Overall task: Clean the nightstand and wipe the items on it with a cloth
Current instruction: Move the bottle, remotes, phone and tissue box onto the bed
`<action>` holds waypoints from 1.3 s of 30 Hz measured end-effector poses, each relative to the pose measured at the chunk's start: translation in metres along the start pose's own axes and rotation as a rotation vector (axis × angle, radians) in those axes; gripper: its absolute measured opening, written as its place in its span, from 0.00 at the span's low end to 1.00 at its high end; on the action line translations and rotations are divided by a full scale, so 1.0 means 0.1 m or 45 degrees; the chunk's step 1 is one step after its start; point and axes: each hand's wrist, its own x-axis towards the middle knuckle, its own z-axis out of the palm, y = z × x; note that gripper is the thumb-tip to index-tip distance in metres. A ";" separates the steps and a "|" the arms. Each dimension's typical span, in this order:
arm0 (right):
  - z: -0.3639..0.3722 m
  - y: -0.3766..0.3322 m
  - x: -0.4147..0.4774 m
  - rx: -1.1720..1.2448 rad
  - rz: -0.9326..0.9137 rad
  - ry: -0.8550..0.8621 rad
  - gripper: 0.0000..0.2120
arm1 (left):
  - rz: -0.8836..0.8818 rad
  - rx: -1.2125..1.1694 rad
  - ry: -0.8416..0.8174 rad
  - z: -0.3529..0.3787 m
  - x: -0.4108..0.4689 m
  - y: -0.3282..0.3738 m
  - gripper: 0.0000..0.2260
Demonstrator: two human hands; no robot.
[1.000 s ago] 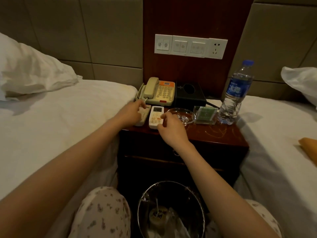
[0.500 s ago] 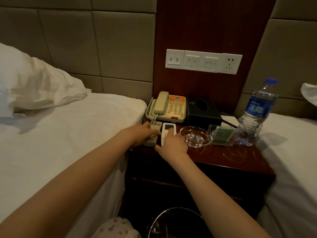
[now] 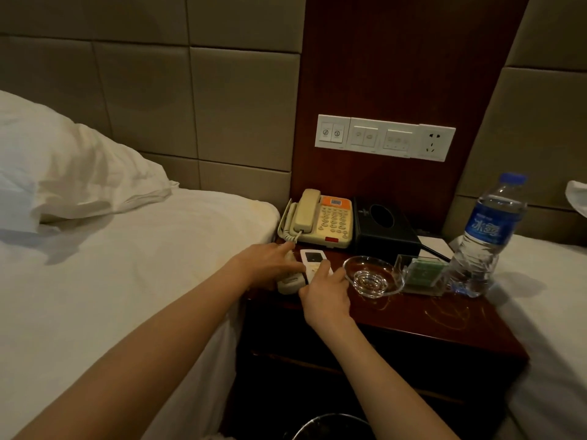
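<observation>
The dark wood desk [image 3: 428, 322] stands between two white beds, against a wood wall panel; its front part on the right is bare, streaked with thin gold lines; the left hand [image 3: 270, 262] lies flat on a grey remote [image 3: 290, 282] at the left front corner, fingers stretched out over it and not clenched; the right hand [image 3: 324, 293] grasps the lower half of the white remote [image 3: 313, 258] just beside it, fingers bent across the keys, its small dark screen still uncovered; behind the remotes sits a beige telephone [image 3: 330, 220] with an orange top strip, a small display and a red patch, the writing too small to read; next to it is a black tissue box [image 3: 381, 236] with a faint emblem; a glass dish [image 3: 371, 276] stands right of the white remote, then a clear holder [image 3: 422, 274] with a green pack; the water bottle [image 3: 482, 236] at the right edge is upright, blue-capped, its blue label bearing white Chinese characters, the first seemingly 冰; the switch panel [image 3: 384, 138] above carries small icons and a socket
</observation>
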 end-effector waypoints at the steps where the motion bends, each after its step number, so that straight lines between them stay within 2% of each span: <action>1: 0.00 0.01 -0.01 0.003 -0.013 0.003 0.31 | -0.011 0.018 0.015 0.00 -0.02 -0.01 0.32; 6: -0.10 0.06 -0.02 0.112 -0.200 0.163 0.29 | -0.119 0.034 0.168 -0.09 -0.12 -0.14 0.31; 9: -0.18 0.01 0.04 0.470 -0.250 0.166 0.27 | -0.210 -0.014 0.227 -0.12 -0.17 -0.28 0.30; 13: -0.24 -0.14 0.26 0.824 -0.171 0.113 0.23 | -0.409 -0.155 0.259 -0.06 -0.22 -0.45 0.26; 17: -0.25 -0.30 0.57 1.130 0.030 0.008 0.15 | -0.581 -0.151 0.227 0.04 -0.20 -0.67 0.26; 24: -0.14 -0.71 1.31 1.117 -0.114 0.089 0.17 | -0.921 -0.077 0.228 0.19 0.05 -1.08 0.23; 30: 0.10 -1.10 1.91 0.790 -0.409 0.079 0.18 | -0.993 -0.168 0.259 0.43 0.44 -1.38 0.21; 34: 0.29 -1.30 2.25 0.788 -0.469 0.043 0.18 | -1.104 -0.364 0.326 0.72 0.57 -1.40 0.22; 36: 0.37 -1.36 2.41 0.767 -0.488 -0.005 0.18 | -1.171 -0.373 0.403 0.77 0.57 -1.47 0.22; 39: 0.53 -1.45 2.52 0.848 -0.506 -0.090 0.14 | -1.193 -0.382 0.391 0.81 0.59 -1.51 0.23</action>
